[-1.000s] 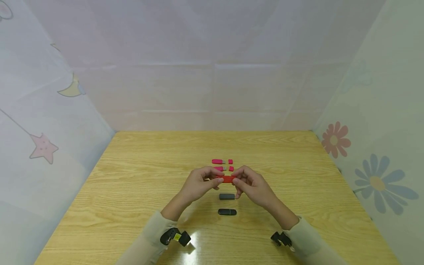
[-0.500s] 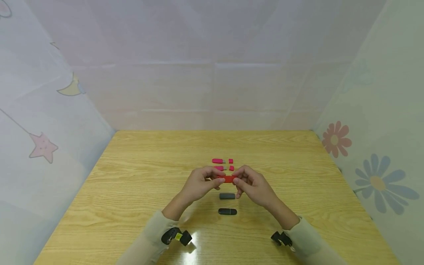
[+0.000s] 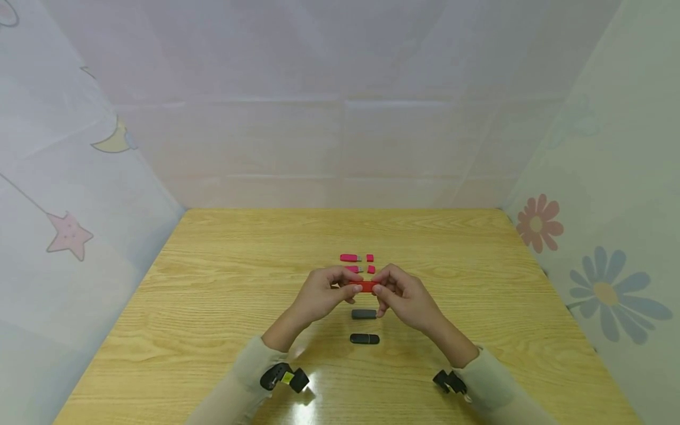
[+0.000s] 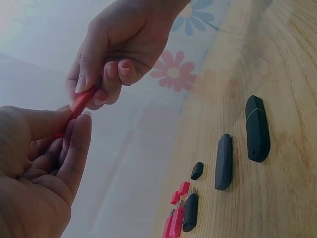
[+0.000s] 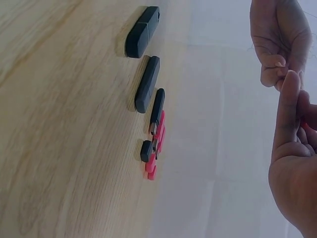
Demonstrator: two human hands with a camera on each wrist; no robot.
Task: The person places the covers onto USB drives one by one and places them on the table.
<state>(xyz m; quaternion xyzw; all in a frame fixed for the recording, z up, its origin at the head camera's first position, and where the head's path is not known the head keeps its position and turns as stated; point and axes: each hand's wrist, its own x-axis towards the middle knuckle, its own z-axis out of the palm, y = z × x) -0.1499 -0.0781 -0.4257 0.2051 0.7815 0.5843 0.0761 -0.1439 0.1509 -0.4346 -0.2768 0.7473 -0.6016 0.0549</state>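
No lettering, brand or number can be read in any view. A small yellow label (image 3: pixel 287 378) is seen on the black wrist camera (image 3: pixel 300 381) worn at the left sleeve (image 3: pixel 245 378), but any print on it cannot be made out.

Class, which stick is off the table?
The red stick, pinched by the left hand and the right hand; the pink sticks and dark sticks lie on the table.

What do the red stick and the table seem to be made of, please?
The red stick: probably smooth plastic, given its even, solid colour. The table: wood or wood-look laminate with some sheen, given its visible grain and bright reflection.
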